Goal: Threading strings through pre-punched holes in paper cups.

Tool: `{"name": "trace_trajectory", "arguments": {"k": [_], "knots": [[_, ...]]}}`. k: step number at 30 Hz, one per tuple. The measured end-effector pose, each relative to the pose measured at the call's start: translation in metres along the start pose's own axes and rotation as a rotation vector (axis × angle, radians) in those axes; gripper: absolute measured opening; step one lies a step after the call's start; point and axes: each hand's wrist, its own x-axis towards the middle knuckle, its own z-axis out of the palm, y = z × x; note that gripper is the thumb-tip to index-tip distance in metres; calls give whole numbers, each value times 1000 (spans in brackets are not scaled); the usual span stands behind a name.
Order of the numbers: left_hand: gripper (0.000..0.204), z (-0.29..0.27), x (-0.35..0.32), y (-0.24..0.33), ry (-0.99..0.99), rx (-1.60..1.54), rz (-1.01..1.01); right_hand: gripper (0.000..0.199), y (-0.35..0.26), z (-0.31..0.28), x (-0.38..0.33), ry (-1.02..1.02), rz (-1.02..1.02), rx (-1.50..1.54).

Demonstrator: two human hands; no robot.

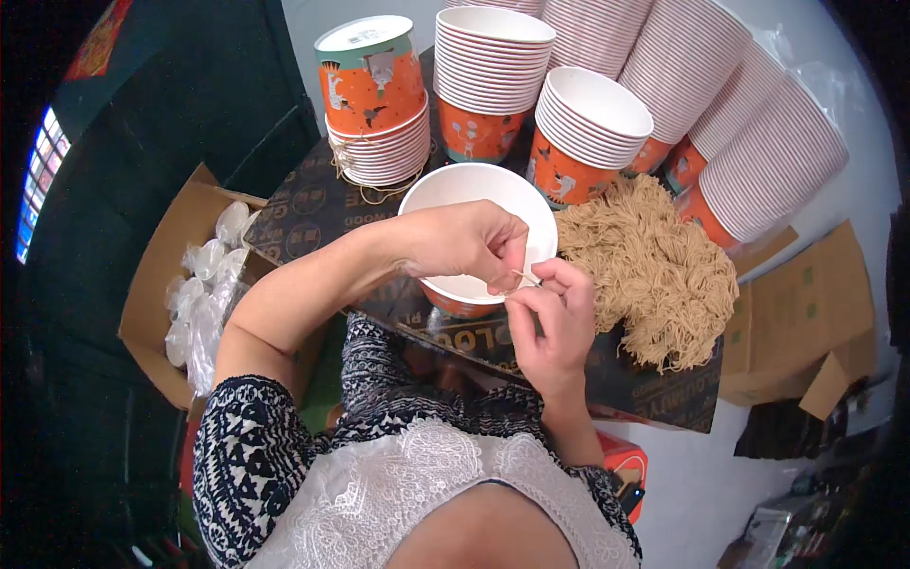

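Note:
My left hand (pixel 474 242) and my right hand (pixel 557 318) meet over the near right rim of a large white-lined paper tub (pixel 474 182). The fingers of both are pinched together on a thin pale string (pixel 519 274) that runs between them. A small dark tip shows at my right fingertips, too small to name. Beside the tub on the right lies a big heap of tan twine (pixel 654 270), in many loose strands. The tub has an orange outside and stands upright near the table's front edge.
Nested tubs (pixel 495 85) and a shorter stack (pixel 588 133) stand behind. At the far left, an upside-down tub (pixel 372 90) tops a stack with twine around it. An open carton of clear plastic pieces (pixel 152 332) sits left; another cardboard box (pixel 806 313) is right of the dark table (pixel 664 398).

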Motion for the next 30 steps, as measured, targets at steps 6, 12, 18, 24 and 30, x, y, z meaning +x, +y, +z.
{"name": "trace_trajectory", "arguments": {"k": [6,12,18,24,30], "knots": [[11,3,-6,-5,-18,176,95,13,6,-7,11,-4,75,-23],[16,30,-16,-5,305,724,475,13,1,-9,16,-99,117,-31],[19,44,-22,-13,423,919,561,16,-4,-8,19,-118,203,115],[15,47,-23,-17,454,1039,616,21,-4,-14,22,-187,206,165],[16,46,-22,-28,463,1062,716,17,-1,-16,22,-270,256,274]]}}
